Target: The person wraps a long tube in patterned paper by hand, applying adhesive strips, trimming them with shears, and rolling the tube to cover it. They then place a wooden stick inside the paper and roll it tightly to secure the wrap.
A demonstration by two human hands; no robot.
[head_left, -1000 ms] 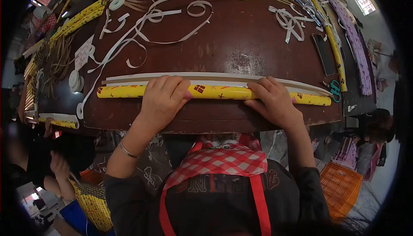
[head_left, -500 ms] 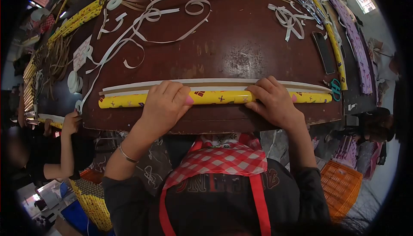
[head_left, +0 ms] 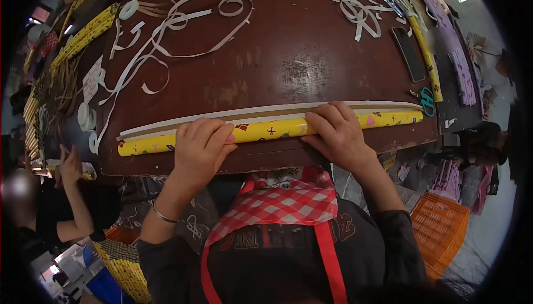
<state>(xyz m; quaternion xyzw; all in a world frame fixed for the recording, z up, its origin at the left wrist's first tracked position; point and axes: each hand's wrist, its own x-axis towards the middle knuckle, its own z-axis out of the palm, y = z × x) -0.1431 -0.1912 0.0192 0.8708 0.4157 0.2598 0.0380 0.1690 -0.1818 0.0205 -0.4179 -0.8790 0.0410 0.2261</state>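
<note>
A long yellow patterned roll lies across the near part of the brown table, its left end slightly nearer to me. Along its far side runs a flap with a white strip and a brown band. My left hand grips the roll left of its middle, fingers curled over the top. Right of the middle, my right hand has its fingers curled over the roll and its thumb at the near side. Teal-handled scissors lie by the roll's right end.
White curled strips spread over the table at the back left, with more at the back right. A phone lies at the right. White tape rolls stand at the left. A co-worker's hand is left; an orange crate is lower right.
The view has shifted and tilted slightly. Both hands have rolled the yellow roll a little, and the flap's left end looks lower. The co-worker's hand has moved left and down.
</note>
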